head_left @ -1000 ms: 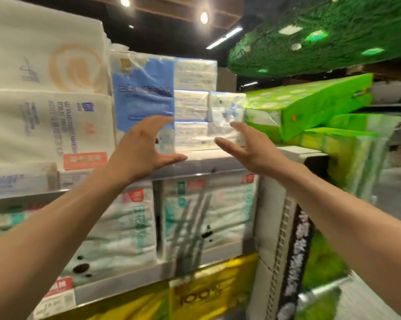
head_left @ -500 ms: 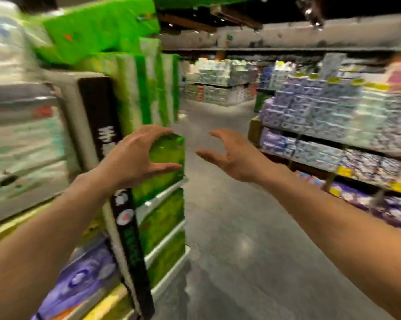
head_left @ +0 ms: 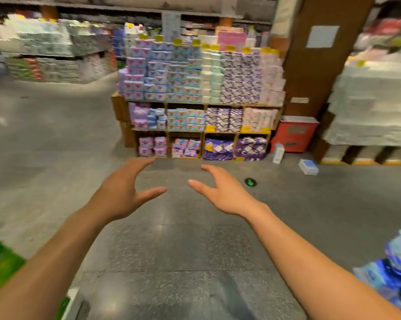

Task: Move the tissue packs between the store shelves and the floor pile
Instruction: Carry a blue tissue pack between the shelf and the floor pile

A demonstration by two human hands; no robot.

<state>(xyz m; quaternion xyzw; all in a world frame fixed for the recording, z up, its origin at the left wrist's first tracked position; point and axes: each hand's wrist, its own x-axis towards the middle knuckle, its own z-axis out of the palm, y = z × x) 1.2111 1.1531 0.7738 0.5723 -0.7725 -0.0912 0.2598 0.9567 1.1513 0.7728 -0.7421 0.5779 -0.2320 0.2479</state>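
The blue tissue packs [head_left: 395,276] sit blurred at the lower right edge, low beside the right forearm, apparently heaped. The left hand [head_left: 118,195] and right hand [head_left: 225,195] hover empty over the floor [head_left: 172,250], fingers [head_left: 137,167] released and spread. A good next move is probably to turn right, stoop, and clasp one pack from both sides.

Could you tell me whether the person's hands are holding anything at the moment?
Empty: the left hand and right hand are spread open, apart, with only grey floor between them.

A shelf unit [head_left: 120,109] full of packs [head_left: 183,77] stands ahead on the floor [head_left: 172,250]. Right of it is a pillar [head_left: 317,65], with a box [head_left: 294,135] at its foot.
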